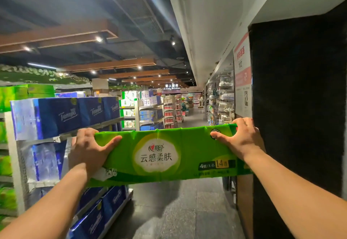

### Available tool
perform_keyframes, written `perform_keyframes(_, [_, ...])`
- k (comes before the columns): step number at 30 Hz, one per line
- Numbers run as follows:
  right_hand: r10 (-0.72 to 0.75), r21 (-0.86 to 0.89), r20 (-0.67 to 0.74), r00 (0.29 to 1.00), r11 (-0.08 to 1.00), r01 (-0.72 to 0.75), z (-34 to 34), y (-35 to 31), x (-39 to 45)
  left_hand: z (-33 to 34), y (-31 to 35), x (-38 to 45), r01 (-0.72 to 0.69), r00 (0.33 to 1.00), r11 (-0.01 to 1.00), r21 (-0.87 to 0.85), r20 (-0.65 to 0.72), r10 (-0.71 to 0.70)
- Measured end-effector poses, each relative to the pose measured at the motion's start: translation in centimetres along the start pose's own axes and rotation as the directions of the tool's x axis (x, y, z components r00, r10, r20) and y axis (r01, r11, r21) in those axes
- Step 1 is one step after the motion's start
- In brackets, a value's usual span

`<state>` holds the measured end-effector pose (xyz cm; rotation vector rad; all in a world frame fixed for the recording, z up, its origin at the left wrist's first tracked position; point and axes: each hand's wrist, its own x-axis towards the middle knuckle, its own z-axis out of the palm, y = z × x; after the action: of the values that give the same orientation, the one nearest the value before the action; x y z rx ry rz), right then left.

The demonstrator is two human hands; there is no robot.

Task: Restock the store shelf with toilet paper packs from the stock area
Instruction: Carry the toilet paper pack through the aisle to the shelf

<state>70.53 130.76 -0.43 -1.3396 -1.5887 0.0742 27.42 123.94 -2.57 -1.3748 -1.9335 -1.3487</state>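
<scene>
I hold a long green toilet paper pack (169,154) level at chest height, its white label with dark characters facing me. My left hand (90,148) grips its left end, thumb on the front and fingers curled over the top. My right hand (240,139) grips the right end the same way. The store shelf (93,126) stands on my left, loaded with blue Tempo packs (63,114) on several levels and green packs (28,92) at the far left.
A black pillar (300,107) with a pink and white notice (242,81) rises close on my right. An aisle of grey floor (187,210) runs ahead between the shelf and the pillar. Further shelves (150,113) and racks of hanging goods (221,99) line it.
</scene>
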Motion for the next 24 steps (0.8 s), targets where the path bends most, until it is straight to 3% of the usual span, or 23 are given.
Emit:
perform_keyframes(11, [-0.010, 0.060, -0.084, 0.996, 0.998, 0.015, 15.7, 5.8, 18.7, 19.2, -1.9, 15.4, -0.020, 1.000, 1.000, 0.008, 0.016, 0.019])
perform_keyframes(24, [-0.101, 0.072, -0.044, 0.994, 0.992, 0.104, 35.0, 15.5, 47.2, 45.3, -1.0, 33.2, 0.005, 0.998, 1.000, 0.027, -0.064, -0.003])
